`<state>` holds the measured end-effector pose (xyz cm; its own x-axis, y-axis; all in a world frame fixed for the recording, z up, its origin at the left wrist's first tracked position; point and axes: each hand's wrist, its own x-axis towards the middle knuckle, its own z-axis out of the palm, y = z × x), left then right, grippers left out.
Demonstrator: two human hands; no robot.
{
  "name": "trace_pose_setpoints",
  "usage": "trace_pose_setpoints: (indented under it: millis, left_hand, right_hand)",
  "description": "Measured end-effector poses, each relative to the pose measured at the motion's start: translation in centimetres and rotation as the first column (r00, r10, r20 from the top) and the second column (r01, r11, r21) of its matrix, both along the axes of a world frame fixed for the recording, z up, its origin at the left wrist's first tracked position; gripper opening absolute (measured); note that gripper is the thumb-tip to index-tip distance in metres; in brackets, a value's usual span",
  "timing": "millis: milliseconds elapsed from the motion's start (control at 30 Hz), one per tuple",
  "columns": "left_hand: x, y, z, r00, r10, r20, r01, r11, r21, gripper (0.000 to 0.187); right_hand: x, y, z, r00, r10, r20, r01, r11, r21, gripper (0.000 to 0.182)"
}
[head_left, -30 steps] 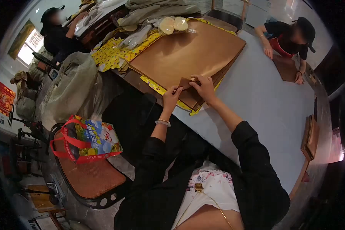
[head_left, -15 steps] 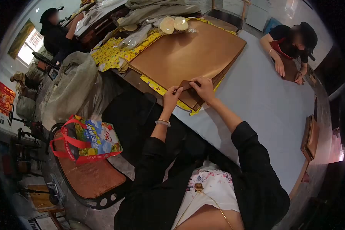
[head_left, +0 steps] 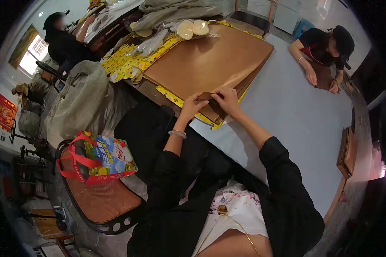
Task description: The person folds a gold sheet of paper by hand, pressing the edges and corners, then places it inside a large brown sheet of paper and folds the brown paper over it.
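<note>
Near corner of a stack of large brown sheets (head_left: 201, 60), with a small fold of brown sheet (head_left: 206, 96) between my two hands. My left hand (head_left: 192, 106) pinches the fold's left side, thumb towards the right. On the other side my right hand (head_left: 227, 101) grips it with thumb and fingers. Both hands are close together above the stack's near corner. Yellow patterned cloth (head_left: 169, 95) shows under the sheets.
At the right, a person (head_left: 319, 47) handles a brown piece (head_left: 324, 78) on the grey table (head_left: 296, 120). Folded brown pieces (head_left: 348, 152) lie at its right edge. A colourful bag (head_left: 111, 156) rests on a chair (head_left: 101, 201). Another person (head_left: 64, 43) is at upper left.
My left hand has shifted slightly, its thumb now nearer my right thumb over the fold. The fold looks flatter and partly hidden by my fingers.
</note>
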<state>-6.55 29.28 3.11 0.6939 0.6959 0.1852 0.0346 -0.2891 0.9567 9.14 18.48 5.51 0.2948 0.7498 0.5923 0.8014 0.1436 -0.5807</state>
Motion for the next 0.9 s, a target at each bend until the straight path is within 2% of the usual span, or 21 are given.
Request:
trace_pose_setpoints:
  millis: [33,133,167,200,267,300,367,433,500,533,567,633,667,733,767,800,867,900]
  left_hand:
    - [0.0,0.3,0.2,0.995,-0.052,-0.081,0.056,0.998,0.042,0.033]
    - [-0.1,0.2,0.8,0.991,-0.128,-0.042,0.132,0.988,0.082,0.031]
    - [-0.1,0.3,1.1,0.978,0.000,-0.209,0.067,0.946,0.316,0.026]
    - [0.1,0.2,0.8,0.991,-0.017,-0.132,0.055,0.955,0.292,0.025]
    - [0.1,-0.9,1.6,0.998,-0.062,-0.013,0.063,0.967,0.246,0.025]
    - [0.0,-1.3,2.0,0.997,-0.081,-0.014,0.082,0.965,0.249,0.025]
    - [0.1,-1.9,2.8,0.995,-0.016,-0.097,0.046,0.946,0.320,0.026]
    - [0.4,-1.2,1.5,0.996,-0.020,-0.082,0.050,0.918,0.392,0.026]
    - [0.4,-1.1,1.7,0.990,0.069,-0.125,0.019,0.804,0.594,0.021]
    - [0.5,-1.1,2.1,0.983,0.058,-0.174,0.053,0.816,0.575,0.021]
    - [0.6,-1.2,2.5,0.983,0.053,-0.174,0.059,0.814,0.578,0.021]
    - [0.9,-1.5,3.6,0.995,0.078,-0.059,-0.012,0.693,0.721,0.024]
    - [1.2,-1.6,4.2,0.995,0.081,-0.054,-0.014,0.669,0.743,0.028]
    - [1.8,-1.8,5.2,0.992,0.118,-0.050,-0.039,0.648,0.761,0.028]
    - [2.2,-1.9,5.7,0.985,0.164,-0.045,-0.069,0.628,0.775,0.029]
    - [2.7,-1.7,6.2,0.984,0.173,-0.036,-0.066,0.549,0.833,0.031]
    - [3.9,-1.9,6.8,0.989,0.141,-0.039,-0.037,0.501,0.864,0.029]
    - [4.2,-2.3,7.6,0.992,0.119,-0.045,-0.013,0.453,0.892,0.028]
  right_hand:
    - [0.0,-0.1,0.0,1.000,-0.002,0.005,0.002,1.000,-0.028,0.015]
    - [0.1,-0.3,0.2,0.999,0.001,0.044,-0.004,0.998,0.060,0.015]
    - [0.0,-0.6,0.3,0.999,-0.013,0.040,0.010,0.998,0.069,0.014]
    - [0.1,-0.6,0.3,0.999,-0.034,0.041,0.031,0.997,0.072,0.014]
    - [0.4,-0.6,0.0,0.998,0.040,0.054,-0.048,0.988,0.147,0.014]
    - [0.4,-0.8,0.1,0.998,0.024,0.057,-0.029,0.996,0.084,0.013]
    - [0.2,-1.0,0.3,0.999,0.013,0.034,-0.016,0.994,0.109,0.013]
    - [0.3,-1.2,0.6,0.999,0.033,0.005,-0.033,0.991,0.130,0.012]
    - [0.4,-1.4,0.7,0.999,0.026,0.026,-0.029,0.990,0.136,0.013]
    - [0.4,-1.5,0.8,0.998,0.028,0.049,-0.035,0.990,0.138,0.013]
    - [0.5,-1.7,0.9,0.999,0.022,0.048,-0.028,0.989,0.142,0.013]
    - [0.2,-2.5,1.7,0.993,-0.037,0.114,0.018,0.986,0.164,0.023]
    - [-0.1,-3.0,2.1,0.993,-0.045,0.113,0.026,0.985,0.169,0.023]
    - [-0.7,-4.3,2.8,0.989,-0.149,0.024,0.139,0.962,0.237,0.037]
    - [-0.7,-5.1,2.7,0.989,-0.145,-0.010,0.144,0.968,0.204,0.039]
    - [-0.8,-5.8,2.5,0.988,-0.153,-0.009,0.151,0.967,0.206,0.039]
    - [-0.8,-7.1,2.3,0.978,-0.078,-0.194,0.104,0.986,0.128,0.037]
    - [-0.5,-7.7,1.9,0.975,-0.069,-0.211,0.084,0.995,0.063,0.036]
